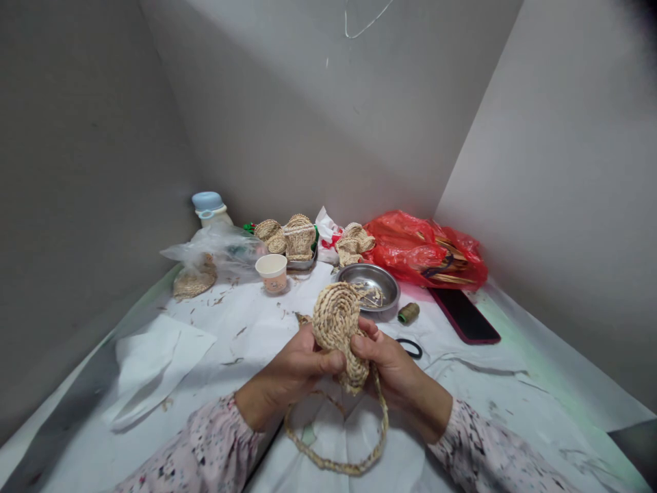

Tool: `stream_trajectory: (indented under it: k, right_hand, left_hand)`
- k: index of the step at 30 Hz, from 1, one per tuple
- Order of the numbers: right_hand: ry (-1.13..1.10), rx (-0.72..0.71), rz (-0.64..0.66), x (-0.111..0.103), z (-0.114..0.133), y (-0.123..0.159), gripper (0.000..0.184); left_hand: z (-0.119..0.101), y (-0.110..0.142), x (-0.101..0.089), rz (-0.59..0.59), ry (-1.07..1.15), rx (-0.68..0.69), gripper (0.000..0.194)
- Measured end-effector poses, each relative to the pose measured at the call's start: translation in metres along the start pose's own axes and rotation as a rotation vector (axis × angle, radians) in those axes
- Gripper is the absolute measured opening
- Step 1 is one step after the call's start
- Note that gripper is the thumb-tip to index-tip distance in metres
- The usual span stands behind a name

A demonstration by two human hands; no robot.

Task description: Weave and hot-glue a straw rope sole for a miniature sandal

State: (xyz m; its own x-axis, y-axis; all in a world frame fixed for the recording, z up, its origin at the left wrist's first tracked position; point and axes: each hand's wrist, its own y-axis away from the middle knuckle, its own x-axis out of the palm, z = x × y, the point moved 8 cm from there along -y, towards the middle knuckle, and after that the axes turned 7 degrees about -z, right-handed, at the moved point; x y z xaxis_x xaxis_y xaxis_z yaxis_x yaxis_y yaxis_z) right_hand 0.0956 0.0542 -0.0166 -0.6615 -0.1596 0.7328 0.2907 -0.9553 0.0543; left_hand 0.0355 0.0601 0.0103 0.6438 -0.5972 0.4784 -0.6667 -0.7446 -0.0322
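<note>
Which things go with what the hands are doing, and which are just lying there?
Probably part of it:
tan, coiled, straw-like piece, held by left hand and right hand
brown-green cylindrical thread spool

Probably just lying there:
black rectangular phone
white-and-peach round cup

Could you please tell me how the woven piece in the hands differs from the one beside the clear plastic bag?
The held piece is raised between the left hand and right hand; the bagside piece lies on the white covering.
The held piece has a long braid looping below it; none shows on the bagside piece.
Both are straw-coloured.
</note>
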Motion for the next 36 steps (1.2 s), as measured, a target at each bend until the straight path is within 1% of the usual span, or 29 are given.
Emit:
stream_trajectory:
  k: [6, 12, 18, 25, 30, 36]
  right_hand:
    - [0.019, 0.000, -0.002, -0.0010, -0.0010, -0.0006, 0.043]
    - [0.018, 0.004, -0.001, 0.0007, -0.0006, -0.0001, 0.041]
    - [0.013, -0.002, 0.017, 0.0017, -0.0002, 0.0000, 0.039]
    - [0.010, -0.003, 0.012, 0.0004, -0.0007, 0.0000, 0.040]
    - [0.017, -0.011, 0.013, 0.0022, 0.0007, -0.0007, 0.035]
    - [-0.002, -0.004, 0.027, 0.0012, -0.0001, -0.0006, 0.038]
  left_hand:
    - [-0.0009, 0.0000, 0.0001, -0.016, -0.002, -0.005, 0.067]
    - [-0.0021, 0.0005, 0.0026, 0.009, 0.003, -0.004, 0.063]
    - [-0.0018, 0.0003, 0.0002, -0.003, 0.000, -0.005, 0.062]
    - [-0.0031, -0.0004, 0.0019, 0.013, 0.008, 0.006, 0.057]
    - [-0.0028, -0.0003, 0.0026, 0.023, 0.001, 0.010, 0.055]
    - [-0.0034, -0.0007, 0.0026, 0.009, -0.010, 0.013, 0.063]
